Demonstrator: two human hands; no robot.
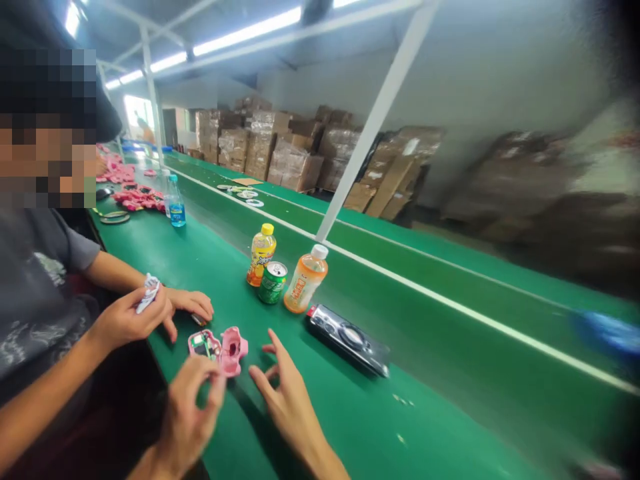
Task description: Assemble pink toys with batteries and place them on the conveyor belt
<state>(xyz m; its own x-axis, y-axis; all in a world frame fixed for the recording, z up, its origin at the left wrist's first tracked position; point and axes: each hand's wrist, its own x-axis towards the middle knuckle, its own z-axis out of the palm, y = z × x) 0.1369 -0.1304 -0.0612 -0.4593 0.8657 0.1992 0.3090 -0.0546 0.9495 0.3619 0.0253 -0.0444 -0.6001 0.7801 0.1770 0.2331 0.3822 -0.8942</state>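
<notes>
A small pink plastic casing (233,350) lies opened in two halves on the green bench. One half shows a green circuit board (203,343) with a few small parts. My left hand (190,410) is at the casing's near edge, thumb and fingers curled together in a pinch. Whatever is between those fingertips is hidden. To the right of the casing, my right hand (293,397) hovers with fingers apart and nothing in it. A black object in clear plastic wrap (347,339) lies beyond my right hand.
At left, a co-worker's hand (133,313) holds a white crumpled piece (149,293); their other hand (193,305) rests on the bench. An orange bottle (306,280), a green can (273,283) and a yellow-capped bottle (261,253) stand ahead. Pink parts (140,197) are piled farther left.
</notes>
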